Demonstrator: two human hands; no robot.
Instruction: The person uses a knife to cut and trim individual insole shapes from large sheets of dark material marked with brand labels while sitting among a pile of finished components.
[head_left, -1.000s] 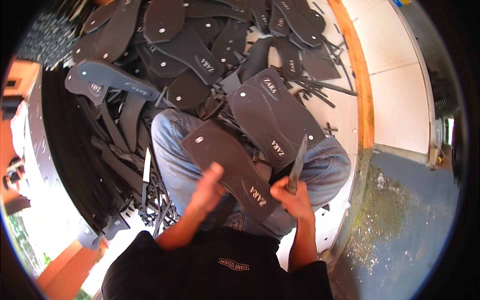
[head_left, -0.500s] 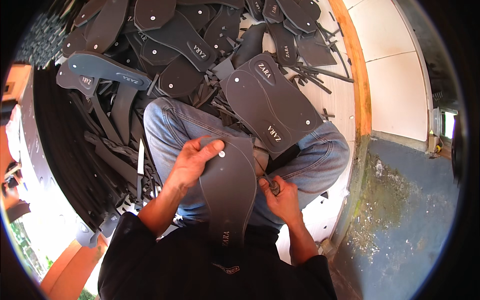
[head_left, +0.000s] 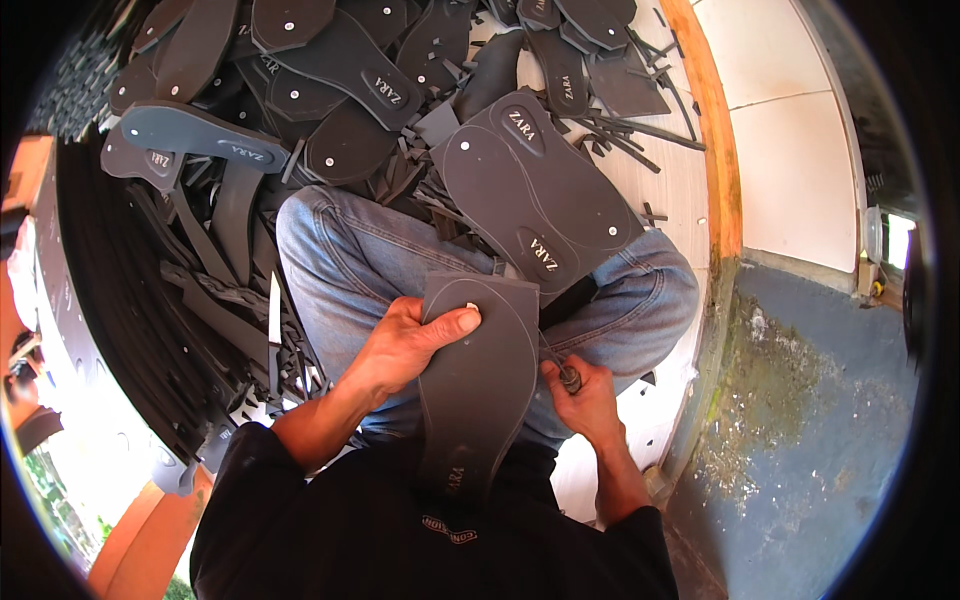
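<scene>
Saw pale floor [head_left: 680, 215], bordered at right by orange-brown wooden strip [head_left: 722, 180]. Saw dark insole-shaped pieces [head_left: 345, 72] heaped and overlapping across far part. Noted thin black offcuts [head_left: 655, 142] strewn right of heap, near flat square-cornered sheet [head_left: 625, 88]. Noted narrow scraps [head_left: 296, 345] at left, with pale-bladed knife [head_left: 274, 312] among them; could not tell its contact with floor.

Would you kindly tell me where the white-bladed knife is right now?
In the head view, the white-bladed knife is on the left, among dark scraps, beside the person's left leg.
</scene>
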